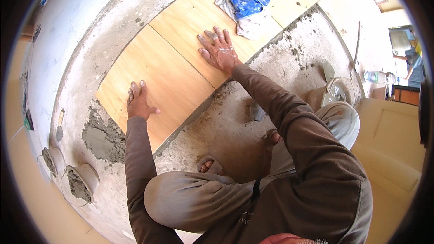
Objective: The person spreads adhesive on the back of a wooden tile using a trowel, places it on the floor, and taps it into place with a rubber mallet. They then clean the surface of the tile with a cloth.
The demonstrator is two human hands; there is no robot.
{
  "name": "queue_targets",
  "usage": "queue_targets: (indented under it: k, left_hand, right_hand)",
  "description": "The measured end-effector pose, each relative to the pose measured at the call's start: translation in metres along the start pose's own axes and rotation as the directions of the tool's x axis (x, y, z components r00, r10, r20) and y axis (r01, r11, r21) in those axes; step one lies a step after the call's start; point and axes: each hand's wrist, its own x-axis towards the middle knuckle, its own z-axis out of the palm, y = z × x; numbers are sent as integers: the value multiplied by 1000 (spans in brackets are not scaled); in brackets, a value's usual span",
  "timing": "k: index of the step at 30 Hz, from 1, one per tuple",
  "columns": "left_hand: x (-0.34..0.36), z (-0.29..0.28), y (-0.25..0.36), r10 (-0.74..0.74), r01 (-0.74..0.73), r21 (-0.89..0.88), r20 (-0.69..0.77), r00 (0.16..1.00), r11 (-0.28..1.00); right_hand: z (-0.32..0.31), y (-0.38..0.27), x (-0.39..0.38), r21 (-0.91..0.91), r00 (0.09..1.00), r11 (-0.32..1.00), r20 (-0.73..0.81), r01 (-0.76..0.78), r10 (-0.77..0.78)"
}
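Observation:
Both my palms lie on wood-grain floor tiles set side by side. My left hand (139, 101) rests with spread fingers near the left edge of the nearer tile (158, 95). Across the joint, my right hand (220, 50) presses flat on the neighbouring tile (190, 18), its fingers spread and smeared with pale mortar. Neither hand holds anything. Grey wet mortar (105, 135) is spread beside the nearer tile's left edge. Just beyond my right hand lies a crumpled blue and white cloth (248, 2) on the tiles.
Two buckets of mortar (80, 184) stand at the lower left, near a trowel (59, 126). At right is a bucket of water (337, 92); plastic bottles (377, 77) lie beyond it. Mortar crumbs dot the rough concrete floor (294, 58). Another person (413, 61) shows at the far right.

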Motion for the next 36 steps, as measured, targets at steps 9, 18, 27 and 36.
queue_targets:
  k: [9,18,27,36]
  left_hand:
    - [-11,1,0,13,-11,41,-31,999,999]
    - [-7,-1,1,11,-11,18,-9,1000,1000]
    - [-11,-4,-5,-2,1,54,17,1000,999]
    - [-5,3,-7,17,-17,-18,6,1000,1000]
  right_hand:
    - [-24,-22,39,-39,959,993,-256,114,-120]
    - [8,-30,40,-34,988,995,-122,89,-93]
    - [-5,-204,90,194,821,810,-290,553,-491]
    - [55,-152,83,76,946,947,-115,312,-303]
